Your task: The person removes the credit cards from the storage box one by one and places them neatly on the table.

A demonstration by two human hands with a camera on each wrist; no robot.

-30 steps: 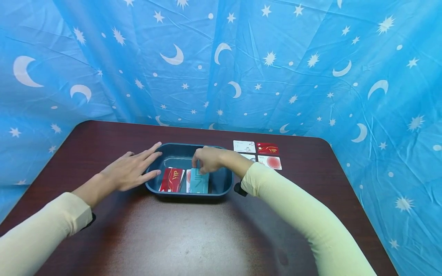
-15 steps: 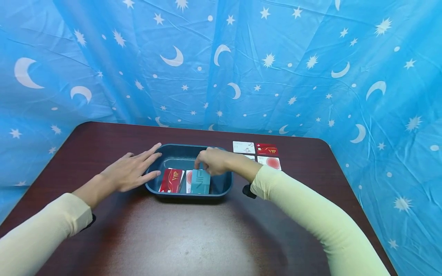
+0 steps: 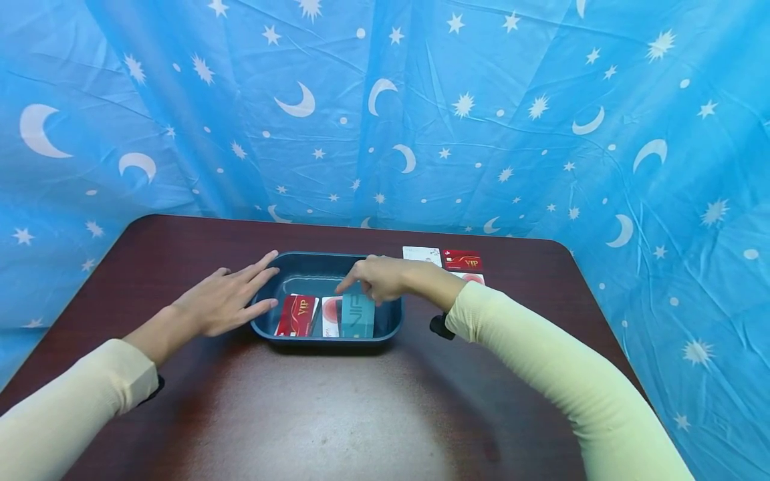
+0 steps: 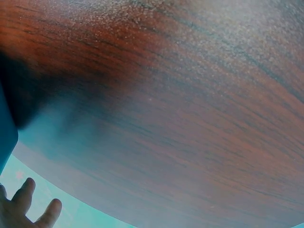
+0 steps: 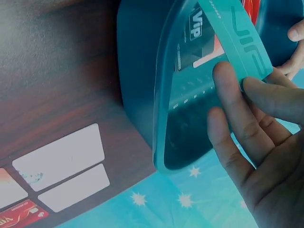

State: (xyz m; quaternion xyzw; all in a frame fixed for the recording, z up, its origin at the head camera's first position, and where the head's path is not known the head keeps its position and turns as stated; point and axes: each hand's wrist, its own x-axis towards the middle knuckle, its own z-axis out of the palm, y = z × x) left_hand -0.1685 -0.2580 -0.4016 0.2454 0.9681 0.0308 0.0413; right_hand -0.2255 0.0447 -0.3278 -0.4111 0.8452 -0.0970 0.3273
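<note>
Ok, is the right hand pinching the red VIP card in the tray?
No, the right hand pinches the teal VIP card, and that red VIP card is apart from it in the tray.

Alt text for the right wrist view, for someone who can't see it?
The right grip holds a teal card at a dark blue tray with other cards inside; four more cards lie on the brown table beside it.

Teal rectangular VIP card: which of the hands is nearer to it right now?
Right. The right hand holds the teal rectangular VIP card by its far edge; the left hand is farther off, at the left end of the dark blue rounded tray.
</note>
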